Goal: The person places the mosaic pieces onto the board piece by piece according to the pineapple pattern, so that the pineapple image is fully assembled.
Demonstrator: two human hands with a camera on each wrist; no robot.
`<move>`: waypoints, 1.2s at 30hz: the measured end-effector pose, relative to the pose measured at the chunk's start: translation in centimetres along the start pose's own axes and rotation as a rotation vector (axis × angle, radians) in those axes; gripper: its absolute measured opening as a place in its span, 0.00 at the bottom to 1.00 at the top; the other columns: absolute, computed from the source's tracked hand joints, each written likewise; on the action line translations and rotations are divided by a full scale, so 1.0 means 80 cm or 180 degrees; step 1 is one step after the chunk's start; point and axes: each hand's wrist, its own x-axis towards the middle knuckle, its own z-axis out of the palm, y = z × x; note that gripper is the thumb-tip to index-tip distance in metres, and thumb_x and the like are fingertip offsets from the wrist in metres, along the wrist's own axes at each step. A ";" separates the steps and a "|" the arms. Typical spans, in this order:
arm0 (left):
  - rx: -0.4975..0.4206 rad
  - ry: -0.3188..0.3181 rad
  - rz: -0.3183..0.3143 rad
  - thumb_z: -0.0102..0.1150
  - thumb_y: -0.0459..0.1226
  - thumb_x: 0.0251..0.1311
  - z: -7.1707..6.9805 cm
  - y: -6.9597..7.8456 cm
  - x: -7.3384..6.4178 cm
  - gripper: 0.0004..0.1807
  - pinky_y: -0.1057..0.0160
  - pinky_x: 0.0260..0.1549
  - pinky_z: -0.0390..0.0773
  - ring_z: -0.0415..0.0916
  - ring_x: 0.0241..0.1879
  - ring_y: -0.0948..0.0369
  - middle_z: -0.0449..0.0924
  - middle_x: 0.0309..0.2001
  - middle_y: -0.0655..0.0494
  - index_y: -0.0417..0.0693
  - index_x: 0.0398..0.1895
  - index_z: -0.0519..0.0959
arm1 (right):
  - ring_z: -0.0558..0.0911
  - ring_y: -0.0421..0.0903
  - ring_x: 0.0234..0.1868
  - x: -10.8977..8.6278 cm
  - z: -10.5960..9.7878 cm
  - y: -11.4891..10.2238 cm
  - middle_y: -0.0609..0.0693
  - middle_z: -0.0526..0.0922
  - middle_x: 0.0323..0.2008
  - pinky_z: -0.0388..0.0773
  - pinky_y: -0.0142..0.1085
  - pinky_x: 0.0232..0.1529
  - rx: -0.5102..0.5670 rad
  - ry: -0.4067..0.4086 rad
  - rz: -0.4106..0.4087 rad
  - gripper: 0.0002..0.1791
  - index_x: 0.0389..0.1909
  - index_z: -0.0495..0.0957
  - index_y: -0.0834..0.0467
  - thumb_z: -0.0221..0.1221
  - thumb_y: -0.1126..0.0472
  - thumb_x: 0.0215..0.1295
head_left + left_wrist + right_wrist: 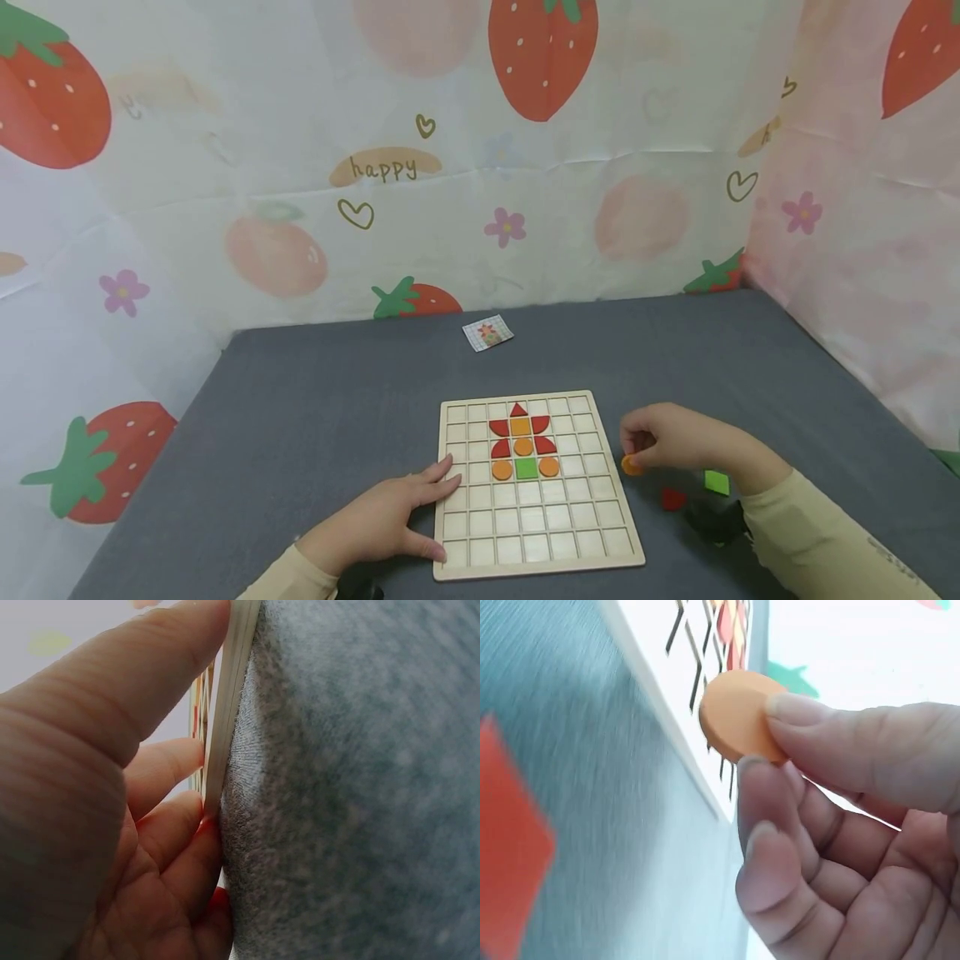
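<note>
A square wooden grid board (pixel 525 533) lies on the grey cloth. In its upper cells sit red pieces, an orange square (pixel 520 427), a green square (pixel 527 468) and orange discs (pixel 502 471). My left hand (pixel 382 517) rests at the board's left edge, its fingers spread; in the left wrist view the thumb and fingertips touch the wooden rim (pixel 225 720). Just right of the board, my right hand (pixel 675 437) pinches an orange disc (pixel 739 716) between thumb and forefinger, held above the cloth.
Loose on the cloth beneath my right arm are a red piece (pixel 673 499) and a green square (pixel 717 482). A small printed card (pixel 488 332) with a grid pattern lies near the table's back edge. Behind the table hangs a strawberry-print curtain (pixel 465 183).
</note>
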 end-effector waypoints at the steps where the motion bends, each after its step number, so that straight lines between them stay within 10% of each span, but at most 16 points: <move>1: -0.0004 -0.0003 -0.0001 0.62 0.62 0.39 0.000 0.000 0.000 0.49 0.52 0.58 0.62 0.56 0.66 0.54 0.50 0.70 0.56 0.56 0.67 0.60 | 0.70 0.38 0.22 0.005 0.002 -0.003 0.43 0.74 0.21 0.69 0.32 0.24 -0.0008 0.0011 0.0003 0.07 0.23 0.73 0.53 0.60 0.64 0.57; 36: 0.0027 -0.0025 -0.0034 0.61 0.64 0.38 0.003 -0.001 0.003 0.49 0.51 0.58 0.62 0.57 0.65 0.54 0.50 0.70 0.57 0.58 0.67 0.61 | 0.73 0.40 0.25 0.093 0.083 -0.072 0.42 0.74 0.20 0.71 0.34 0.29 0.0195 0.0209 -0.0114 0.10 0.20 0.72 0.54 0.63 0.69 0.51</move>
